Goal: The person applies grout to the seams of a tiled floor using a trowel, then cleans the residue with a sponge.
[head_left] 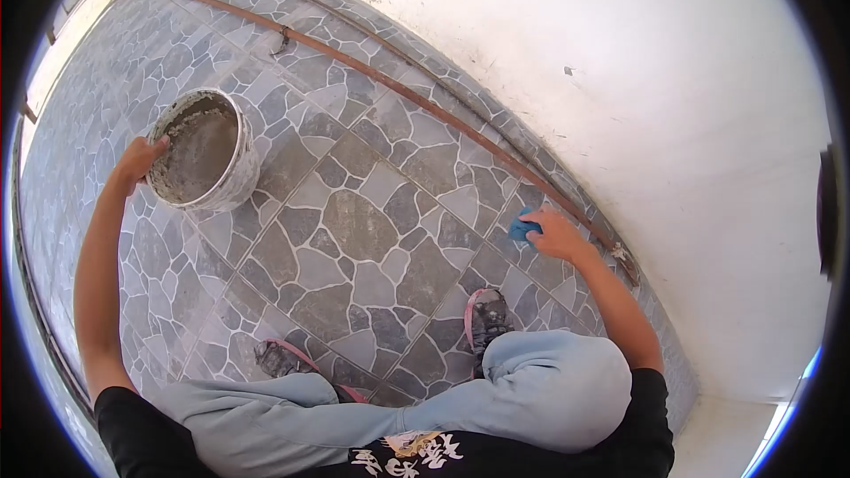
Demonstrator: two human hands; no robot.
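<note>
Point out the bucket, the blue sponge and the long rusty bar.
bucket (232, 179): head view, outer wall.
blue sponge (521, 228): head view, exposed end.
long rusty bar (398, 91): head view, middle stretch.

Grey stone-pattern floor tiles (354, 239), blue sponge (521, 228), white wall (673, 124), grey-smeared bucket (239, 168).

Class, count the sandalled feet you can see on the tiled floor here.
2: left foot and right foot, both on the tiles below the knees, partly hidden by trousers.
</note>
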